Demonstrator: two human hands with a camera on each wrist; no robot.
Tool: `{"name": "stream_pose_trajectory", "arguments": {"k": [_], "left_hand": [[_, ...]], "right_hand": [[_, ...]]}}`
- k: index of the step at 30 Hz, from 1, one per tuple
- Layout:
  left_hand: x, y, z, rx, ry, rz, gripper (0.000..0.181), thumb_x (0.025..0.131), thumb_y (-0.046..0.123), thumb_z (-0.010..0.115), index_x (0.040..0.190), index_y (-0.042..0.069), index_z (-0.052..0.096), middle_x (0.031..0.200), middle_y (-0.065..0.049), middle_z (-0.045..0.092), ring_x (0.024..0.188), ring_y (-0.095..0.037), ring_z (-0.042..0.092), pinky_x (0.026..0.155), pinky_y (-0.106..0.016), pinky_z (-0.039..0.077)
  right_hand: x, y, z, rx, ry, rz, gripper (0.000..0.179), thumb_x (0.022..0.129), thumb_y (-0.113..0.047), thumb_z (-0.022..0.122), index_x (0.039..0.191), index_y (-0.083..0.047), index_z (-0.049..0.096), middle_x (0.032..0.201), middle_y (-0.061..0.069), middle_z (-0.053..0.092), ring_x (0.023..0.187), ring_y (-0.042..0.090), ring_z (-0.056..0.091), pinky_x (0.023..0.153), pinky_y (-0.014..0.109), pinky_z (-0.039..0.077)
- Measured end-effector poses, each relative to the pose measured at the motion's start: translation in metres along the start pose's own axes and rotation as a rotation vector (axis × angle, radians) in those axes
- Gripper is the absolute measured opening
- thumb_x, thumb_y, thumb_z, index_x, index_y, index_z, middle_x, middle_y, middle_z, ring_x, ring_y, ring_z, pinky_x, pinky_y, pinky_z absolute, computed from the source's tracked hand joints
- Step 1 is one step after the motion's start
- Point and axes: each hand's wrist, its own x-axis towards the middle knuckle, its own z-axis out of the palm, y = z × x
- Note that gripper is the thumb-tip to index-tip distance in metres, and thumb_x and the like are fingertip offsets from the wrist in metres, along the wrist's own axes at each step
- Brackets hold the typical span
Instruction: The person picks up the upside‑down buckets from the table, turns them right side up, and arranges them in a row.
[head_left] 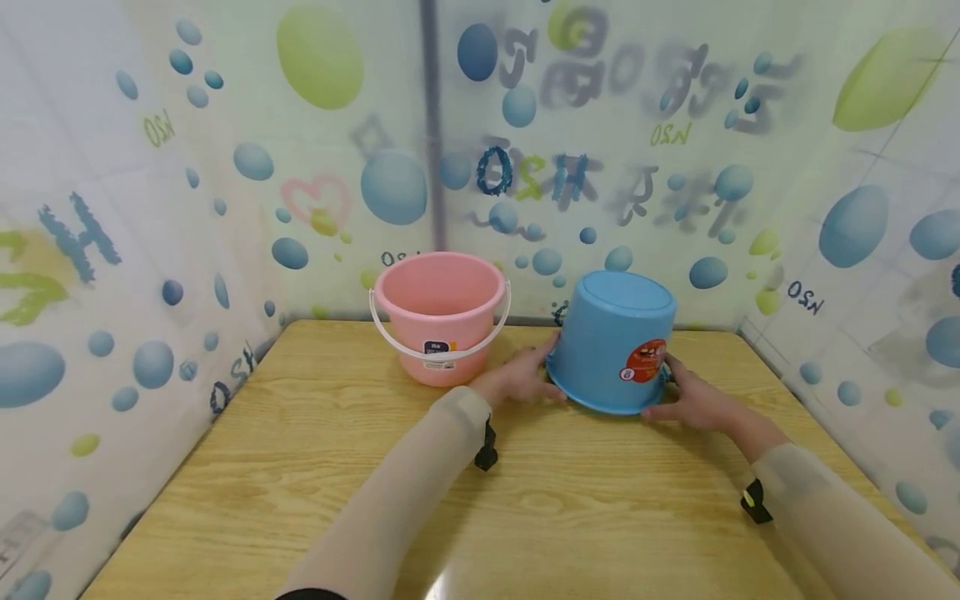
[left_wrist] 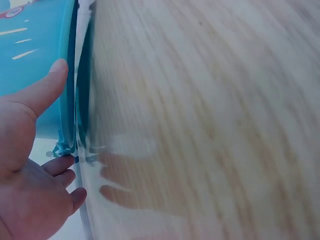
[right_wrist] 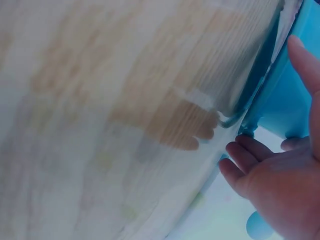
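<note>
A blue bucket (head_left: 615, 342) stands upside down on the wooden table, its base up and a red round label on its side. My left hand (head_left: 521, 379) is at its left side, thumb by the lower rim and fingers spread near the handle lug. On the opposite side, my right hand (head_left: 697, 400) mirrors this, with its thumb (right_wrist: 302, 55) along the rim. Neither hand's fingers curl tightly. In the left wrist view, the blue rim (left_wrist: 65, 75) sits close to the tabletop. Part of the fingers is hidden behind the bucket.
A pink bucket (head_left: 442, 333) stands upright left of the blue one, its white handle (head_left: 450, 358) hanging across the front. The wooden table (head_left: 525, 517) reaches a back wall covered with a dotted curtain (head_left: 637, 150); similar curtains flank both sides.
</note>
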Motion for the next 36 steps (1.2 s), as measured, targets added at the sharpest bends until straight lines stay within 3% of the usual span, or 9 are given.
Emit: {"name": "stream_pose_trajectory", "arguments": {"k": [6,13,20,27,33,36], "left_hand": [[-0.004,-0.002,-0.004,-0.046,0.015,-0.007,0.118,0.096,0.043,0.087,0.178,0.038,0.002,0.176,-0.025,0.028,0.162,-0.042,0.031,0.134,-0.061,0.031],[-0.016,-0.002,-0.016,-0.177,-0.004,0.007,0.116,0.096,0.050,0.085,0.171,0.058,-0.003,0.181,-0.023,0.011,0.169,-0.045,0.012,0.134,-0.070,0.022],[-0.024,0.000,-0.024,-0.174,0.001,0.028,0.108,0.098,0.058,0.079,0.171,0.059,-0.002,0.183,-0.026,0.000,0.171,-0.046,0.004,0.133,-0.073,0.022],[-0.030,0.004,-0.028,-0.196,0.037,0.057,0.105,0.100,0.057,0.077,0.171,0.058,0.001,0.181,-0.031,-0.007,0.170,-0.048,0.005,0.132,-0.071,0.027],[-0.035,0.007,-0.031,-0.211,0.026,0.071,0.103,0.100,0.064,0.072,0.173,0.055,0.000,0.179,-0.030,-0.021,0.170,-0.050,-0.005,0.132,-0.071,0.026],[-0.037,0.008,-0.032,-0.224,0.037,0.093,0.105,0.096,0.073,0.069,0.173,0.054,0.000,0.179,-0.031,-0.013,0.169,-0.050,0.003,0.131,-0.071,0.028]], "right_hand": [[-0.008,-0.004,-0.001,0.018,0.042,-0.015,0.126,0.098,-0.042,0.085,0.175,0.000,-0.006,0.173,0.045,0.017,0.152,0.072,0.030,0.119,0.084,0.031],[-0.013,-0.007,-0.003,0.152,0.101,-0.085,0.118,0.101,-0.027,0.083,0.177,-0.011,-0.006,0.179,0.038,0.009,0.152,0.072,0.031,0.120,0.085,0.030],[-0.022,-0.012,-0.007,0.227,0.127,-0.121,0.111,0.105,-0.020,0.078,0.178,-0.019,-0.005,0.180,0.034,0.010,0.153,0.070,0.030,0.120,0.084,0.030],[-0.029,-0.020,-0.009,0.267,0.137,-0.132,0.102,0.108,-0.021,0.072,0.179,-0.019,-0.002,0.173,0.039,0.023,0.151,0.069,0.036,0.118,0.080,0.039],[-0.034,-0.025,-0.013,0.292,0.144,-0.119,0.099,0.110,-0.021,0.070,0.179,-0.018,-0.001,0.167,0.040,0.026,0.154,0.071,0.027,0.120,0.085,0.029],[-0.035,-0.027,-0.015,0.286,0.146,-0.100,0.097,0.111,-0.024,0.068,0.179,-0.019,-0.002,0.168,0.039,0.024,0.156,0.069,0.024,0.119,0.086,0.029]]}}
